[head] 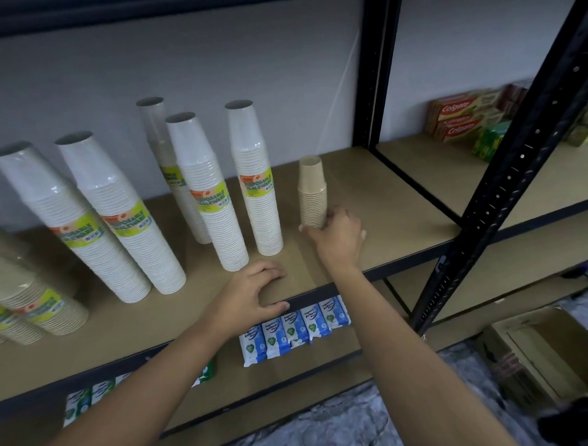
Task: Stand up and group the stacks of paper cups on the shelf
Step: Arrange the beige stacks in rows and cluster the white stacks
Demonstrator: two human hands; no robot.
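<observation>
Several tall wrapped stacks of white paper cups stand upside down on the wooden shelf, some leaning left. A short stack of brown paper cups stands upright to their right, and my right hand grips its base. My left hand rests on the shelf's front edge with fingers spread, holding nothing. At the far left, wrapped brown cup stacks lie on their sides.
A black metal upright crosses the right side. Toothpaste boxes sit on the neighbouring shelf. Blue and white wipe packs line the lower shelf. An open cardboard box stands on the floor at right.
</observation>
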